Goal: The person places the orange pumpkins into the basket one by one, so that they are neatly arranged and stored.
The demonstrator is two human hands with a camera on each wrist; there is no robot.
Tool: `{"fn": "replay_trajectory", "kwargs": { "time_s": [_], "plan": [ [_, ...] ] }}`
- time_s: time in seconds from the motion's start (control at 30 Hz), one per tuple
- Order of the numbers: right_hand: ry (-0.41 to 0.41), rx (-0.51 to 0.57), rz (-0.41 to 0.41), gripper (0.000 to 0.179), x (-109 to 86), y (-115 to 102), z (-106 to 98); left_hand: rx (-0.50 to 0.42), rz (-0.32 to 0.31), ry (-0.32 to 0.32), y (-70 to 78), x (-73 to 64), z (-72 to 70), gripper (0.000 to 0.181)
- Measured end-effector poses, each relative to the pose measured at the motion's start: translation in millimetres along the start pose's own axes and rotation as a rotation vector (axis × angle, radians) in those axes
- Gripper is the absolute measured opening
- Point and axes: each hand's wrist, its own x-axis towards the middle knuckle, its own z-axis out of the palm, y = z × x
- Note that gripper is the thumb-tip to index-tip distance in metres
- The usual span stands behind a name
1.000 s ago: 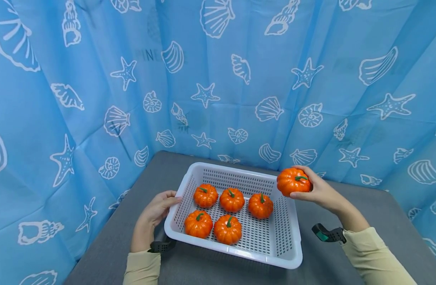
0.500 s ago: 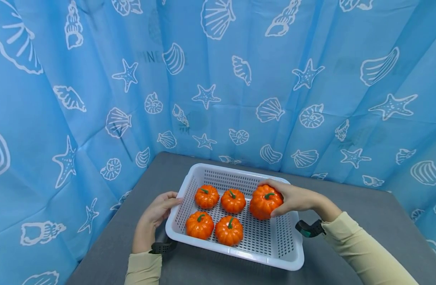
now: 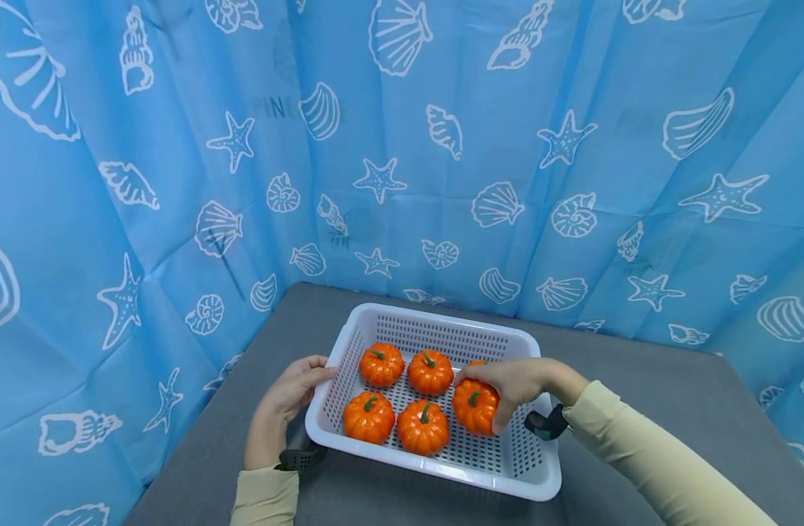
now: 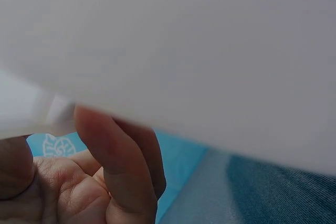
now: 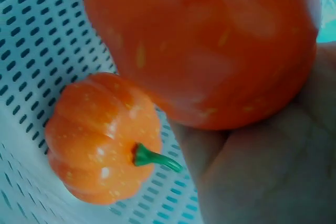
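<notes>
A white slotted plastic basket [image 3: 480, 478] stands on the table, tilted slightly in the head view. My left hand [image 3: 293, 387] grips its left rim; in the left wrist view curled fingers [image 4: 115, 150] meet the pale basket wall [image 4: 210, 51]. With thumb and fingers around it, my right hand [image 3: 516, 383] holds an orange toy pumpkin [image 3: 474, 408] low inside the basket's right half. Behind that one, another pumpkin [image 3: 478, 363] is mostly hidden by the hand. The right wrist view shows the held pumpkin [image 5: 210, 45] close up, beside a pumpkin [image 5: 102, 140] with a green stem.
Several more pumpkins sit in the basket's left and middle, including a back-left pumpkin [image 3: 382, 364] and a front-middle pumpkin [image 3: 421, 427]. Grey table surface [image 3: 638, 409] surrounds the basket. A blue curtain [image 3: 402, 219] with white shells hangs behind and at the sides.
My right hand has carried its pumpkin from above the basket's right rim leftward and down into the basket, toward the front. My left hand has stayed on the rim.
</notes>
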Motion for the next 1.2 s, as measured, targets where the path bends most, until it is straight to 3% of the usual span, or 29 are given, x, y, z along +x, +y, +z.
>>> {"fn": "replay_trajectory", "kwargs": {
  "time_s": [0.37,0.7,1.03,1.2],
  "plan": [
    [-0.148,-0.175,0.125,0.078,20.6,4,15,-0.015,-0.001,0.000,-3.3,-0.3,-0.7,0.041],
    [-0.185,-0.176,0.165,0.076,30.8,6,25,-0.020,-0.021,0.016,-3.7,-0.2,0.0,0.042],
    [-0.188,-0.139,0.187,0.077,32.7,10,23,-0.001,0.009,-0.033,2.4,0.0,-2.0,0.045],
    [-0.182,-0.132,0.239,0.084,30.8,9,22,-0.005,0.001,-0.035,0.9,1.6,-2.9,0.044]
  ]
}}
